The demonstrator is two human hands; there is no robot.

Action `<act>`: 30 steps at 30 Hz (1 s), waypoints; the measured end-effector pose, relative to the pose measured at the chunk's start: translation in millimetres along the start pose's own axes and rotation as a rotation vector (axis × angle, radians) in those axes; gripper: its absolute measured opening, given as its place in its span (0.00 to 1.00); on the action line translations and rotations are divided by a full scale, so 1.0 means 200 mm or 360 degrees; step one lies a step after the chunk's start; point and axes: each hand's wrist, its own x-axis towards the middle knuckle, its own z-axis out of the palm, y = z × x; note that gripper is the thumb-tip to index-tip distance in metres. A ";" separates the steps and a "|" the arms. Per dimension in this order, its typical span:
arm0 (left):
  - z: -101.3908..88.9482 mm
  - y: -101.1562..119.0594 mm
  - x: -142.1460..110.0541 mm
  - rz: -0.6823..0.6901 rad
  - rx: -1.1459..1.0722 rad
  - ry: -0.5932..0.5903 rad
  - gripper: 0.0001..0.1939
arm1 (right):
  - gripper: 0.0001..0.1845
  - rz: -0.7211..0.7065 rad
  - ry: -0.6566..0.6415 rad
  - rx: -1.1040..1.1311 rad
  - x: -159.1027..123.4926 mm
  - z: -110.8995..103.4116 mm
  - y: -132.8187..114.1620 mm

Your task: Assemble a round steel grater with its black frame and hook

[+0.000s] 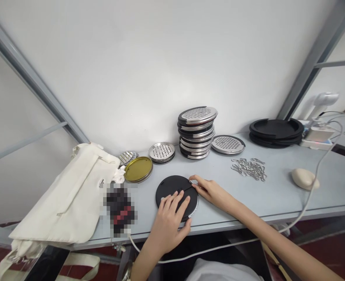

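A round black disc (172, 183) with a silver edge at its lower right lies flat on the table in front of me. My left hand (172, 214) rests on top of it, fingers spread and flat, with the thumb by the front rim. At the disc's upper right edge, my right hand (206, 190) has thumb and forefinger closed around something small. A bit of metal shows at those fingertips, but its shape is mostly hidden. Right of that hand lies a pile of small metal clips (250, 169). Behind the disc stands a tall stack of round graters (196, 134) with black rims.
One grater (228, 144) lies beside the stack, and smaller grater plates (161, 151) and gold lids (138, 169) sit to its left. Black round trays (276, 130) are piled at right. A computer mouse (304, 178), a white cable (310, 195) and a cream bag (70, 199) flank the work area.
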 end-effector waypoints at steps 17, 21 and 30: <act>0.00 0.00 0.00 -0.0013 -0.0039 -0.0019 0.28 | 0.14 0.0014 0.0028 0.0046 0.00 0.00 -0.01; 0.00 0.00 -0.01 -0.0021 -0.0032 -0.0016 0.28 | 0.11 0.0006 0.0070 0.0062 -0.01 0.01 0.00; 0.00 0.00 0.00 0.0014 0.0030 0.0036 0.29 | 0.15 -0.0013 0.0234 0.0088 -0.01 0.05 -0.01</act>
